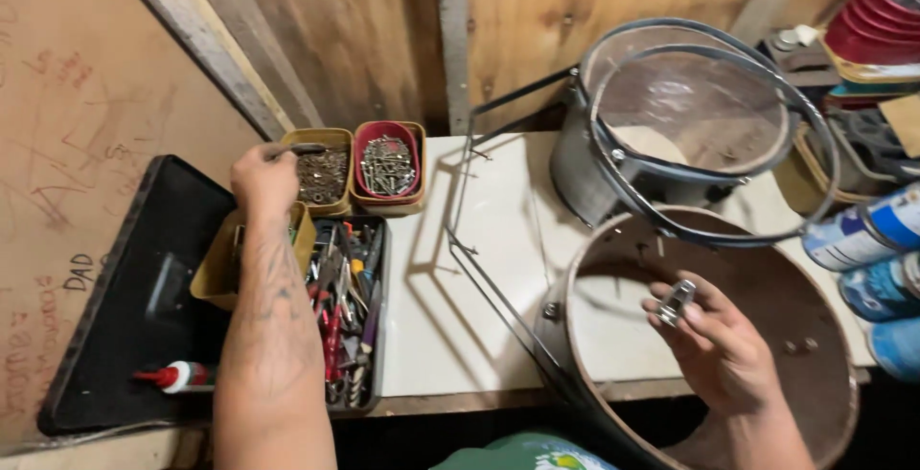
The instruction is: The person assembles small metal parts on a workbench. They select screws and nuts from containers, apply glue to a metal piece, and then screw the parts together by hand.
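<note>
L hand (265, 178) reaches out over the toolbox (144, 288), fingers pinched on a small dark metal piece at the edge of the tan tub (326, 171) of brownish screws. Just right of it, touching, sits the red tub (388, 165) w/ silvery screws. Below the wrist is another tan tub (222, 259), partly hidden by the forearm. Tool tray (347, 321) beside it is packed w/ pliers, drivers etc. A red-capped glue bottle (182, 375) lies on the black lid, bottom left.

R hand (714, 336) is inside the near drum shell (824, 355), thumb and fingers gripping a small shiny metal lug (677, 301) close to the shell's inner wall. Shell lies on its side on the white bench (479, 240), overhanging the front edge. Second drum (661, 144) w/ clear head and metal hoop sits just behind it, tilted. Thin wire frame (460, 192) stands between tubs and drums. Spray cans (877, 259) lie at far right, stacked red bowls (877, 20) top right.
</note>
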